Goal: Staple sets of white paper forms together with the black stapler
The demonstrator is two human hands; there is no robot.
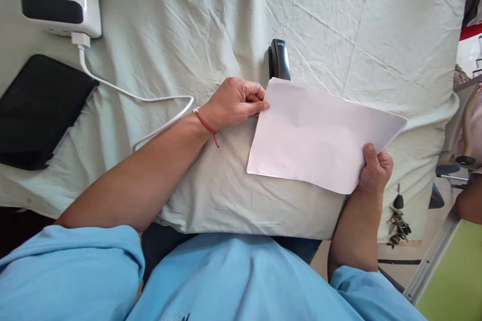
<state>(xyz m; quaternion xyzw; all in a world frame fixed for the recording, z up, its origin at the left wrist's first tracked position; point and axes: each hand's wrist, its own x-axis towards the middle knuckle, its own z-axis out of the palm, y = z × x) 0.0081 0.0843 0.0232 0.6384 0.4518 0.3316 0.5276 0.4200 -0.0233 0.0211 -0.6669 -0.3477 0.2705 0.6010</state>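
Left hand (233, 103) fingers (259, 106) pinched shut on the paper sheets (320, 135) at their near-left corner, wrist bent, forearm stretched across the bed sheet (181, 25). Right hand (374, 168) fingers curled under the sheets' right edge, thumb on top. Sheets lie flat, just below the black stapler (279, 58).

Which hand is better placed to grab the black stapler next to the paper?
Left. The left hand pinches the paper's top-left corner right beside the black stapler. The right hand grips the lower-right edge, well away from it, and could probably keep supporting the sheet.
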